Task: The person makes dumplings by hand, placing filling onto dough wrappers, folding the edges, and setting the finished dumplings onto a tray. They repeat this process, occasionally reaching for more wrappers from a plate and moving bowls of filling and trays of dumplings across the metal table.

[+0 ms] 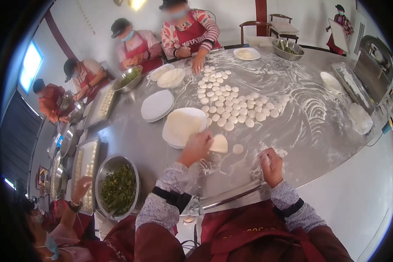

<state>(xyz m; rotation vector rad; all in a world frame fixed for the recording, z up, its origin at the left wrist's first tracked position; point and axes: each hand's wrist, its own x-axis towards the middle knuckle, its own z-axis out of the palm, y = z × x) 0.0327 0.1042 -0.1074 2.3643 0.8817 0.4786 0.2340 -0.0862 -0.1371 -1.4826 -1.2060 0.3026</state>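
My left hand (198, 147) pinches a thin, round dough wrapper (218, 143) just beside a white plate (172, 142) that bears more flat wrappers (184, 123). A small dough disc (238, 149) lies on the floured metal table to the right of that wrapper. Over the table's near side, my right hand (271, 167) is closed, with flour on its fingers; whatever it may hold is hidden. Many flattened dough pieces (228, 105) are spread beyond both hands.
A steel bowl of green filling (118, 185) stands at left, near trays of dumplings (86, 168). Stacked white plates (157, 106) sit farther back. A co-worker's hand (198, 63) touches the far dough pieces. A metal strip (231, 195) lies along the near edge.
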